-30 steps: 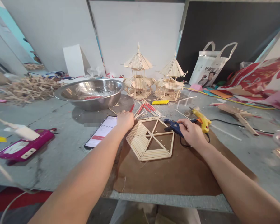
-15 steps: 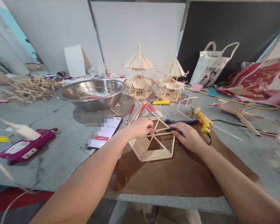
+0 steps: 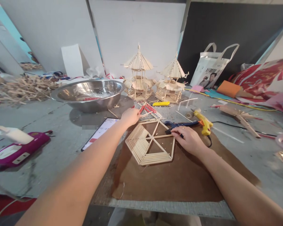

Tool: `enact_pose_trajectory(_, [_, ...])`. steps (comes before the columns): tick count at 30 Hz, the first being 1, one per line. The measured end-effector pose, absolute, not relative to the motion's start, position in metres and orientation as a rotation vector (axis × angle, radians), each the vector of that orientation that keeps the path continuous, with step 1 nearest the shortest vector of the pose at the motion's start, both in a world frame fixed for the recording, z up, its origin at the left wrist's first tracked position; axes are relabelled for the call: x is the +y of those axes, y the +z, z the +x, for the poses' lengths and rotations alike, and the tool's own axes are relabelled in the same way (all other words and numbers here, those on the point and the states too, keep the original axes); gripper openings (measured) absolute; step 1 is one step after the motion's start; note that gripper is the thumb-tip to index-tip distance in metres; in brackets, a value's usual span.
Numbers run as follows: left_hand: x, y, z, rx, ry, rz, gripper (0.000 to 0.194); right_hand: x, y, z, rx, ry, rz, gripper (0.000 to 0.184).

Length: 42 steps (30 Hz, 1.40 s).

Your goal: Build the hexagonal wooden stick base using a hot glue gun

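Observation:
A flat hexagonal frame of wooden sticks [image 3: 133,142] lies on a brown board [image 3: 169,185]. Stick rows fill its left and lower sections, while other sections are gaps between spokes. Past its upper left edge, my left hand [image 3: 130,116] reaches to a small pile of sticks with red strips [image 3: 149,107]. Its fingers are closed, and what they pinch is hidden. My right hand [image 3: 188,138] is closed around blue-handled pliers [image 3: 176,124] at the frame's right side, the dark jaws near the rim. A yellow glue gun [image 3: 204,122] rests just beyond.
Two stick pagodas [image 3: 139,83] stand at the back, beside a steel basin [image 3: 89,105]. A phone [image 3: 97,135] lies left of the frame, with a purple power strip [image 3: 21,150] farther left. A yellow cutter [image 3: 161,103], a stick heap [image 3: 28,89] and a bag [image 3: 208,70] are behind.
My left hand moved from the pile to above the frame, where a stick showed between my hands, then back to the pile. My right hand shifted slightly nearer and stayed at the pliers.

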<state>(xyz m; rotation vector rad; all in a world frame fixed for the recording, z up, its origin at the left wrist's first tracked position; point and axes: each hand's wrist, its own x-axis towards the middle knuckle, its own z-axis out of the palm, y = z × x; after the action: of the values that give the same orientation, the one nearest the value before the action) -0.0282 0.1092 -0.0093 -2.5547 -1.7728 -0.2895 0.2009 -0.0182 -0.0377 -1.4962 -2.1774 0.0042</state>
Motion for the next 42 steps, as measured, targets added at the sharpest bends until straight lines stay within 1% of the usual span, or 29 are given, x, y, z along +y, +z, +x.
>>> enact_pose_trajectory(7, [0.120, -0.017, -0.021, -1.739, -0.203, -2.564, 0.023, -0.019, -0.038, 0.199, -2.182, 0.009, -1.511, 0.024])
enact_pose_trajectory(11, [0.125, -0.016, -0.017, -1.735, -0.192, -2.527, 0.026, -0.019, -0.038, 0.199, -2.177, 0.013, -1.507, 0.023])
enact_pose_trajectory(14, [0.130, -0.016, -0.011, -1.750, -0.186, -2.507, 0.033, -0.019, -0.038, 0.199, -2.174, 0.017, -1.501, 0.023])
enact_pose_trajectory(17, [0.137, -0.016, -0.002, -1.799, -0.172, -2.466, 0.045, -0.019, -0.039, 0.199, -2.173, 0.031, -1.499, 0.023])
enact_pose_trajectory(19, [0.141, -0.017, 0.005, -1.890, -0.141, -2.438, 0.053, -0.019, -0.039, 0.199, -2.164, 0.043, -1.502, 0.023])
enact_pose_trajectory(21, [0.146, -0.019, 0.010, -1.991, -0.105, -2.434, 0.055, -0.019, -0.038, 0.199, -2.154, 0.059, -1.506, 0.023])
enact_pose_trajectory(26, [0.156, -0.018, 0.011, -2.067, -0.082, -2.484, 0.041, -0.020, -0.036, 0.198, -2.131, 0.093, -1.514, 0.022])
enact_pose_trajectory(30, [0.147, -0.006, 0.003, -2.021, -0.058, -2.584, 0.032, -0.018, -0.037, 0.200, -2.110, 0.104, -1.514, 0.022])
enact_pose_trajectory(34, [0.113, 0.012, -0.002, -1.805, -0.012, -2.847, 0.027, -0.018, -0.038, 0.201, -1.982, 0.165, -1.501, 0.023])
enact_pose_trajectory(36, [0.091, 0.018, -0.003, -1.522, 0.067, -3.137, 0.026, -0.020, -0.037, 0.200, -1.910, 0.226, -1.457, 0.029])
enact_pose_trajectory(39, [0.063, 0.025, -0.002, -1.307, 0.270, -3.317, 0.025, -0.023, -0.033, 0.196, -1.867, 0.414, -1.375, 0.031])
enact_pose_trajectory(42, [0.045, 0.027, 0.000, -1.180, 0.361, -3.466, 0.023, -0.027, -0.030, 0.190, -1.840, 0.773, -1.330, 0.026])
